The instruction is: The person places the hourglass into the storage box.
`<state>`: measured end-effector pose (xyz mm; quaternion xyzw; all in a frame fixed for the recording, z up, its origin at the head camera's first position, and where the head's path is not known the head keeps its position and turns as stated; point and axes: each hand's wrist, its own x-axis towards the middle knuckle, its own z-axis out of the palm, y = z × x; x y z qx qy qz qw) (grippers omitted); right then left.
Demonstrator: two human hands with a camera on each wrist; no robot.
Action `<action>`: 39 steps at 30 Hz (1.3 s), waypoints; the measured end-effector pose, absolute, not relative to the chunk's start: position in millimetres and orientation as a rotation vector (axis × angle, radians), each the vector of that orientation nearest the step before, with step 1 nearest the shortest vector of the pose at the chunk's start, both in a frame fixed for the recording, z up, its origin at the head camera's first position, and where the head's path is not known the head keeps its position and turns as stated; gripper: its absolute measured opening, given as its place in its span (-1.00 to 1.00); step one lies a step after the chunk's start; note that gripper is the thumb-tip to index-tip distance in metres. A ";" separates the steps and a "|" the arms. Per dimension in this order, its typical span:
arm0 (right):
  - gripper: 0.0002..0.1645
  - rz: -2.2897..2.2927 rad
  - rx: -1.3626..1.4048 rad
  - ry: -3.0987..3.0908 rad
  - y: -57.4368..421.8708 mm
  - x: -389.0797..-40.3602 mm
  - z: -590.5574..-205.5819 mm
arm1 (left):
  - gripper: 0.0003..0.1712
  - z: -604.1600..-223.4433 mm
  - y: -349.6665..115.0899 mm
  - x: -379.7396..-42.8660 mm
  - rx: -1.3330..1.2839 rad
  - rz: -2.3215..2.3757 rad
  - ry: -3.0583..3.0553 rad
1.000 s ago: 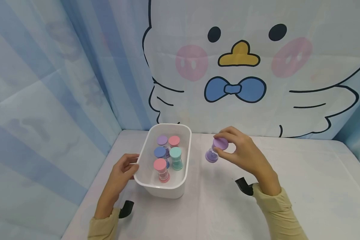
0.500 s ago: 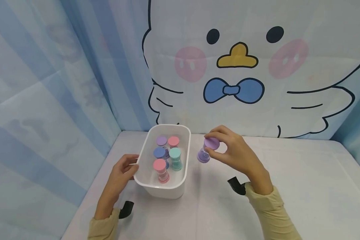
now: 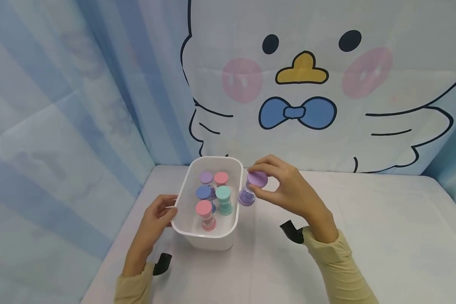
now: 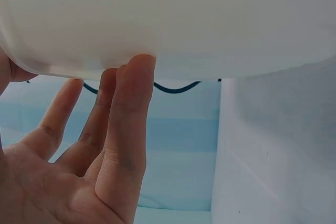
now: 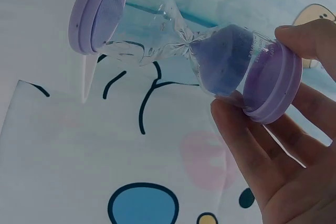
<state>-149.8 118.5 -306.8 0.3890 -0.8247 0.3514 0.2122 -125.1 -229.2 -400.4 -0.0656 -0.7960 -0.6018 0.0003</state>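
Note:
My right hand [image 3: 289, 190] pinches a purple sand timer [image 3: 257, 179] by its upper cap, thumb on one side and fingers on the other. Its clear glass and purple sand show in the right wrist view, the sand timer [image 5: 226, 59] tilted. In the head view its lower cap overlaps the right rim of a white plastic bin [image 3: 213, 242]. My left hand [image 3: 156, 219] holds that bin's left rim, fingertips [image 4: 139, 69] against the outer wall. Inside stand a purple timer [image 3: 206, 177], a blue one [image 3: 203, 193], a teal one [image 3: 223, 193] and two pink timers [image 3: 204, 208].
A white cloth [image 3: 365, 228] covers the table. Behind it hangs a curtain [image 3: 296, 147] printed with a cartoon chick, and a blue striped curtain [image 3: 61, 126] runs along the left. Black wrist mounts [image 3: 291, 232] stick out from both sleeves.
My right hand has carried the purple sand timer left, from the open table to the bin's right rim. The left hand and the bin stay in place.

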 end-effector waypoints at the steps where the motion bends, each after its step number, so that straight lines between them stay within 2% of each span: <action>1: -0.58 0.978 1.088 -2.290 117.1 -149.4 -305.8 | -0.59 -400.2 -228.9 -125.5 -0.206 -1.889 -2.502; 17: -0.62 1.067 1.247 -2.233 82.7 -148.1 -302.9 | -0.59 -382.5 -225.8 -116.0 -0.182 -1.884 -2.528; 27: -0.64 1.044 1.270 -2.224 72.6 -151.8 -305.3 | -0.58 -399.7 -229.9 -126.4 -0.161 -1.858 -2.540; 39: -0.67 0.994 1.292 -2.235 55.7 -153.4 -305.6 | -0.59 -402.1 -230.0 -127.4 -0.149 -1.853 -2.539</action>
